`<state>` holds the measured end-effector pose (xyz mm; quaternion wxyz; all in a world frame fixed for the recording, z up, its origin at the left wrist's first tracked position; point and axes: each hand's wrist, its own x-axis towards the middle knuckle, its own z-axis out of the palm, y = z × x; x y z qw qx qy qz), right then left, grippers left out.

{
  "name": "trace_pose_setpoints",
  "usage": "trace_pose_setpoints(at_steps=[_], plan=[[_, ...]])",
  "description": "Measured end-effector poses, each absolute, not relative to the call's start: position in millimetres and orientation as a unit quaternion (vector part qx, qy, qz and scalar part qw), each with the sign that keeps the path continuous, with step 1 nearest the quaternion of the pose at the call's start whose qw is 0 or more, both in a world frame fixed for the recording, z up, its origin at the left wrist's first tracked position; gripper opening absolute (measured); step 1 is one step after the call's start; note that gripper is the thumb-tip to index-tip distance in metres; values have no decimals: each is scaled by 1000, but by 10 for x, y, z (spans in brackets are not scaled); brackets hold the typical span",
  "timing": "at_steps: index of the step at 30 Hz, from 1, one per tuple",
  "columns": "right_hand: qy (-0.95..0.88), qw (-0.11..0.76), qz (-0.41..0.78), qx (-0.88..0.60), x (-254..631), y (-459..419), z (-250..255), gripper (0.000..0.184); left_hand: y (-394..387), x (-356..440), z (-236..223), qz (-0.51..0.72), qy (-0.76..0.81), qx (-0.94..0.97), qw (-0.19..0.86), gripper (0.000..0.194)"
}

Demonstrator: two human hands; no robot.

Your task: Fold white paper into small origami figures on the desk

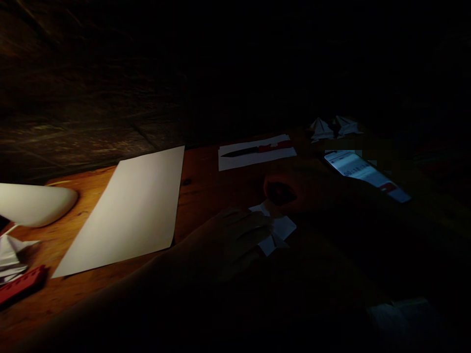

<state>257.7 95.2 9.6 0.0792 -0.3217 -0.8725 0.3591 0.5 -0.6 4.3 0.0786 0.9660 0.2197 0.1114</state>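
A small folded white paper (283, 226) with pointed flaps lies on the dark part of the wooden table. My left hand (235, 233) rests over its left side, palm down, fingers stretched out flat. From the right, my right hand (290, 190) reaches in with curled fingers, and its fingertips meet the paper's upper edge. Deep shadow hides most of both hands. Just beyond them a knife (253, 150) with a dark blade and red handle lies on white paper pieces (239, 161).
A large white sheet (128, 211) lies left on the wooden table (196, 171), beside a white lamp-like object (37, 203). Folded paper (11, 255) and a red, notched object (24, 284) are at far left. Two folded papers (322, 128) and a lit phone (364, 171) lie right.
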Motion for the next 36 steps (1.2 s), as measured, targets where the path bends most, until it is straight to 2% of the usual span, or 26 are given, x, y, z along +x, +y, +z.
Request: trace_pose_setpoints(at_steps=[12,18,26,30,36], plan=[[-869,59,391,-298,2596,991,185,44,-9,-20,21,127,224,961,101,40],[-854,95,354,-369,2501,888,162,35,5,2,13,128,216,963,101,40],[-869,84,359,-330,2558,975,131,34,-32,1,45,124,223,963,84,41],[-875,128,351,-307,2519,878,170,34,-67,30,57,82,236,967,51,41],[-887,162,336,-272,2353,804,10,36,-65,55,77,99,233,965,66,32]])
